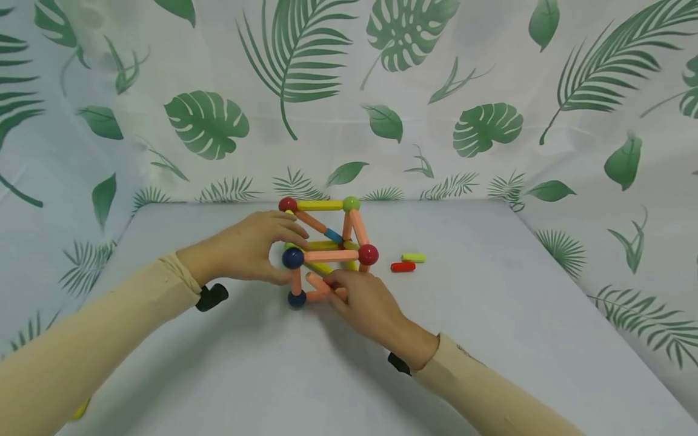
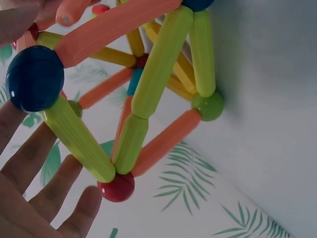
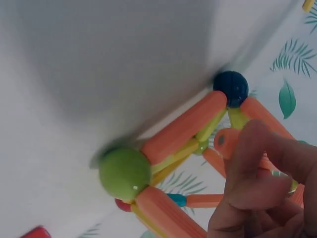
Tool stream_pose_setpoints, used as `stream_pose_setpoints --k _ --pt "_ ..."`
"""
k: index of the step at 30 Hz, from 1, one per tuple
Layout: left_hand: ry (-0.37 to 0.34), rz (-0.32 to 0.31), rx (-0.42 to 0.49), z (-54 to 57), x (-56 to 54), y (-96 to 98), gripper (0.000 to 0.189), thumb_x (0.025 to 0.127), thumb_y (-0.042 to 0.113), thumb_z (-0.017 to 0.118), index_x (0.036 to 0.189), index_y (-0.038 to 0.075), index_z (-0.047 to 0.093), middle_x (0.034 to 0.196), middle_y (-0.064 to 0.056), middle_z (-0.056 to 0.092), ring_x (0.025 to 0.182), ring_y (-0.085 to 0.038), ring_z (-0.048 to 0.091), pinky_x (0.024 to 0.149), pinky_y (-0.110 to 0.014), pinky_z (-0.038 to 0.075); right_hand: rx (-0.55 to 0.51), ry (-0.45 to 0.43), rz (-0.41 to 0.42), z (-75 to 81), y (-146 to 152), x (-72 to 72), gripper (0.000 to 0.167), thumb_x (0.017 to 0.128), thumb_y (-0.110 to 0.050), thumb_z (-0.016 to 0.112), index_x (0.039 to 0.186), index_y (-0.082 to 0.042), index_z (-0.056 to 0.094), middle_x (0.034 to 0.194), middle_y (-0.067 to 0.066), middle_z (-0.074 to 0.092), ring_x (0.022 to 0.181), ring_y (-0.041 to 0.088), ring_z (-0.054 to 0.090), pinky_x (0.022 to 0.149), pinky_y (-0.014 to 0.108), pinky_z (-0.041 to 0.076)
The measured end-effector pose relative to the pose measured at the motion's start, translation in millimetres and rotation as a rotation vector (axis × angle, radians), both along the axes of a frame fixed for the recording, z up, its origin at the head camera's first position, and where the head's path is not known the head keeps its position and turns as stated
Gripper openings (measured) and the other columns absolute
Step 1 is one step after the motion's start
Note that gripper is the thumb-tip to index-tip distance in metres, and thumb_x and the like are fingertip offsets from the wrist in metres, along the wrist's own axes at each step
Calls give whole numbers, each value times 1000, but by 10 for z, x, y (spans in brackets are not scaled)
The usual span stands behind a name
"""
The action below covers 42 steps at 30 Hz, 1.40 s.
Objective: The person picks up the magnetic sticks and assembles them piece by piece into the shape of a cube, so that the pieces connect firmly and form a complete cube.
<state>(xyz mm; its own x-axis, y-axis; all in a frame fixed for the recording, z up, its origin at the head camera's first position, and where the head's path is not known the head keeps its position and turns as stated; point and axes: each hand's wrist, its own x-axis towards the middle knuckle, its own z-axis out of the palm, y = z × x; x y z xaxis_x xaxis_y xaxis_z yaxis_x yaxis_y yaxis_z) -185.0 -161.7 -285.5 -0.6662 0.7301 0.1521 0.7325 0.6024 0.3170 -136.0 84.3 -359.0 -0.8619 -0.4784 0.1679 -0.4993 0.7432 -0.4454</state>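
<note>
A frame built of coloured rods and balls stands on the table, with orange, yellow and yellow-green rods joined at blue, red and green balls. My left hand [image 1: 253, 248] is at its left side, fingers spread and loosely bent around the upper blue ball [image 1: 293, 258]. In the left wrist view those fingers [image 2: 67, 173] lie beside a yellow-green rod [image 2: 79, 141] and a red ball [image 2: 117, 187]. My right hand [image 1: 373, 309] pinches a loose orange rod [image 1: 317, 283] in front of the frame. Its free end [image 3: 227, 141] points toward the frame's inside in the right wrist view.
To the right of the frame lie a red rod [image 1: 403, 266] and a yellow-green rod [image 1: 413, 258]. A yellow piece [image 1: 80, 410] shows beside the left sleeve at the near left. Leaf-printed cloth [image 1: 338, 121] stands behind the white table [image 1: 491, 315].
</note>
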Motion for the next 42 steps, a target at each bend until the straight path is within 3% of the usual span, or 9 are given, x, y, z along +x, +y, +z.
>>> stream_pose_setpoints --k 7,12,15,22,25,29,32,37,42 --pt "7 50 -59 -53 8 138 51 75 47 88 118 21 77 118 9 70 140 -35 41 118 -60 13 -30 72 9 43 -111 -80 22 94 -21 76 112 -9 72 94 -2 73 78 16 66 63 23 50" --pt "21 104 -126 -104 34 259 56 77 47 86 124 21 74 120 7 71 137 -31 46 118 -61 0 -55 88 5 20 -129 -86 26 93 -20 76 116 -8 72 97 0 73 81 19 67 64 23 51" --pt "43 115 -128 -126 61 305 56 77 44 87 125 19 73 118 4 72 133 -28 50 118 -62 0 -77 118 5 -19 -128 -89 28 93 -19 77 118 -8 72 100 -1 74 81 18 68 64 22 51" --pt "88 98 -17 -177 82 324 44 79 32 88 120 18 75 109 7 73 116 -22 61 117 -64 3 -108 134 -10 -92 -112 -99 30 93 -22 77 119 -10 71 82 -5 68 58 9 50 50 23 39" --pt "102 103 -6 -179 78 327 41 79 29 87 118 21 76 108 9 73 114 -21 62 118 -62 1 -92 128 -23 -108 -91 -98 33 92 -23 78 122 -10 69 84 -3 68 59 9 53 52 22 42" --pt "99 130 -26 -178 79 310 41 79 29 88 118 21 77 104 11 73 112 -20 63 119 -59 -1 -64 111 -11 -122 -87 -109 46 91 -21 78 133 -11 63 103 2 71 72 13 61 58 22 47" --pt "90 141 -29 -189 80 293 41 79 29 87 118 20 77 96 13 73 111 -20 63 118 -61 1 -27 85 -9 -115 -94 -98 51 92 -21 78 138 -12 58 99 1 69 68 13 59 54 22 46" --pt "96 125 -6 -202 63 315 33 79 25 85 111 23 77 87 17 68 104 -14 63 118 -63 3 76 126 -49 -10 47 81 37 91 -28 76 124 -14 67 69 -7 59 51 7 49 47 23 40" --pt "106 135 -10 -196 51 315 26 78 26 84 103 21 77 88 15 69 103 -15 62 119 -61 3 112 239 -110 115 469 162 14 89 -28 75 95 -15 78 70 -9 67 53 -1 54 47 22 42"
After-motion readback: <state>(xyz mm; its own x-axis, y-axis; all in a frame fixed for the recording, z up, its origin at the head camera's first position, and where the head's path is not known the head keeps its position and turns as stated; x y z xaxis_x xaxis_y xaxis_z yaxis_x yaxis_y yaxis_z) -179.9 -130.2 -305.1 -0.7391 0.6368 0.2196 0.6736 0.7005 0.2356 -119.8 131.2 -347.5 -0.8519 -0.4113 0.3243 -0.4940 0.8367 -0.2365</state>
